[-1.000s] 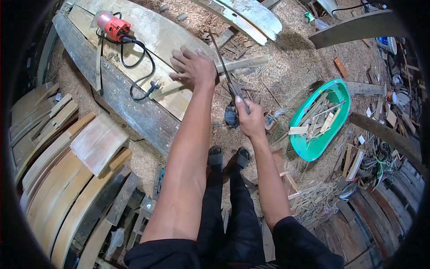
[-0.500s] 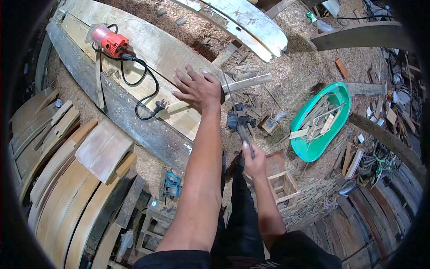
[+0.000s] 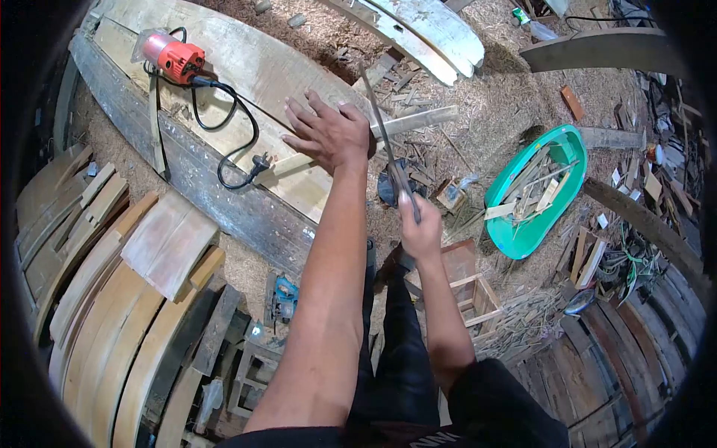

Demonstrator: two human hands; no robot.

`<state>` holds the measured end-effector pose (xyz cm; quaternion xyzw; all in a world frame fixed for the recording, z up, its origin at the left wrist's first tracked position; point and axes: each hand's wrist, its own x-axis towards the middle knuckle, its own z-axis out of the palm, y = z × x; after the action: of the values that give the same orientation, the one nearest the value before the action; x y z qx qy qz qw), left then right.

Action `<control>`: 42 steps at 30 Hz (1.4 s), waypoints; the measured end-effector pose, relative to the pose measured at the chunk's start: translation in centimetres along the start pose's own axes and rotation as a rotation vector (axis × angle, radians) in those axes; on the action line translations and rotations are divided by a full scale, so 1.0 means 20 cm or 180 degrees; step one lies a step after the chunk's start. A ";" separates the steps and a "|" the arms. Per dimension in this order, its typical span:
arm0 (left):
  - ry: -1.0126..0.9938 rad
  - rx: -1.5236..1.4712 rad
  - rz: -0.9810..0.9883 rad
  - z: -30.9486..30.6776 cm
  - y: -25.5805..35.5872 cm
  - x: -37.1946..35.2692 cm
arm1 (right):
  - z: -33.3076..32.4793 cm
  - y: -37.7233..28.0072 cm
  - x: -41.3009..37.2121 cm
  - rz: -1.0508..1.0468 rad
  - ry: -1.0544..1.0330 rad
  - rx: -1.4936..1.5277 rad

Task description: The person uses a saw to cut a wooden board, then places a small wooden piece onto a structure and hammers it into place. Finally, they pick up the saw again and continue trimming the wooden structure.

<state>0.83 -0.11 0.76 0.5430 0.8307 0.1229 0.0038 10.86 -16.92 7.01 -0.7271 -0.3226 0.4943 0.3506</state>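
My left hand (image 3: 332, 134) lies with spread fingers on a narrow wooden strip (image 3: 424, 119), pressing it against a broad pale plank (image 3: 246, 52). The strip's far end sticks out past the plank's edge to the right. In my right hand (image 3: 421, 230) is the handle of a handsaw (image 3: 381, 123), fingers wrapped around it. Its blade is seen nearly edge-on and crosses the strip just right of my left hand. Whether the teeth are in the wood cannot be made out. A red power tool (image 3: 179, 60) with a black cord rests on the plank.
A green tub (image 3: 515, 243) of wood scraps stands on the shavings-covered floor at right. Near my legs are a blue power tool (image 3: 284, 299) and a wooden frame (image 3: 482, 299). Curved boards (image 3: 112, 328) are stacked at left. A whitish board (image 3: 426, 30) lies ahead.
My right hand has pushed the saw forward, away from my body, and more of its blade shows beyond the strip. The left hand stays on the strip. The view has shifted slightly.
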 end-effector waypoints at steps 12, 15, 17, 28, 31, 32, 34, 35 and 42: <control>0.0213 -0.0049 0.0039 0.01 0.02 0.02 | -0.02 -0.02 0.00 -0.0264 0.0074 -0.0240; 0.0144 -0.0085 0.0220 0.01 -0.01 0.01 | -0.03 -0.04 0.01 -0.0286 -0.0089 -0.0267; -0.0087 -0.0083 0.0373 -0.01 -0.02 0.01 | 0.00 -0.03 -0.05 -0.0121 -0.0085 -0.0051; -0.0105 -0.0211 0.0375 -0.03 -0.01 0.02 | 0.08 0.07 -0.06 0.0053 0.0017 0.0366; 0.0015 -0.0253 0.0446 -0.02 -0.02 0.02 | 0.09 0.10 -0.07 -0.0055 0.0001 0.0210; 0.0022 -0.0265 0.0469 -0.01 -0.02 0.01 | 0.11 0.11 -0.07 -0.0165 0.0061 0.0210; 0.0146 -0.0509 0.0477 -0.01 -0.03 0.01 | 0.14 0.16 -0.06 -0.0393 0.0200 0.0195; 0.0132 -0.0651 0.0467 -0.01 -0.03 0.01 | 0.14 0.19 -0.05 -0.0485 0.0222 0.0256; -0.0225 -0.1564 0.2639 -0.10 -0.28 -0.07 | 0.08 0.22 -0.03 -0.0658 0.0074 0.0768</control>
<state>-3.89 -3.78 1.32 0.8153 0.4899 0.2881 0.1109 9.61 -19.61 3.19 -0.6483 -0.3300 0.4822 0.4881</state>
